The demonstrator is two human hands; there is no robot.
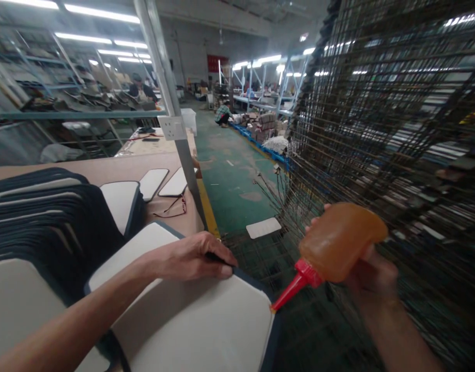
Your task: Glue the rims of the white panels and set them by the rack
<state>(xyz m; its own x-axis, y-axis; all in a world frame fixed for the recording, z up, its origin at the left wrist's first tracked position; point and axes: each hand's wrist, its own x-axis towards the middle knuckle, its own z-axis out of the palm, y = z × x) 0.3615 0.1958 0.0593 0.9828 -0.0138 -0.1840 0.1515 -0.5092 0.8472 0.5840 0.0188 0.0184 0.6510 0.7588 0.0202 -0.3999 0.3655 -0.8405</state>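
My right hand [371,271] grips an orange squeeze bottle [340,243] with a red nozzle [289,293]. The nozzle tip touches the right edge of a white panel with a dark border [198,325] lying on the table in front of me. My left hand [193,257] rests on the panel's upper edge, fingers pressing the dark border down.
A stack of similar dark-edged panels [47,217] lies at the left on the brown table [105,168]. A metal post [169,111] with a socket rises behind. A wire rack [396,155] stands at the right. A person [223,114] crouches on the far green floor.
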